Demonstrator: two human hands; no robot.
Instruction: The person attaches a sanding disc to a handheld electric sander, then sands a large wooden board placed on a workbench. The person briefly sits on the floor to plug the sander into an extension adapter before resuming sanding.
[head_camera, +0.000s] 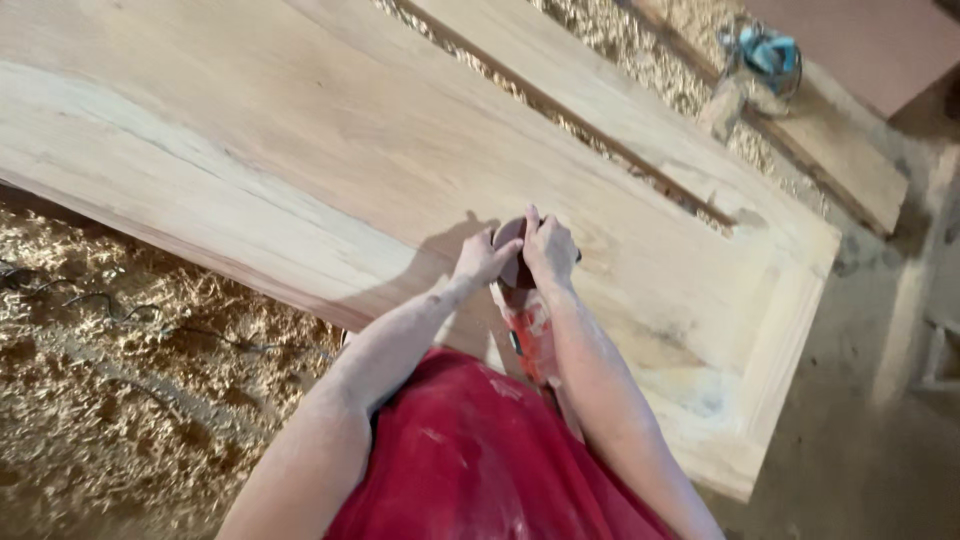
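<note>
The wide wooden slab (330, 130) runs diagonally, its near edge bordered by wood shavings (120, 360), its squared end well right of the hands. On the slab's near half sits a red-bodied angle grinder (525, 325) with dark disc. Left hand (482, 258) and right hand (550, 250) curl closed over its head, forearms extended.

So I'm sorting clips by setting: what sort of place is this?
Most likely a woodworking shop: a big pale plank, wood shavings heaped on the floor, and both hands on a red power tool.
</note>
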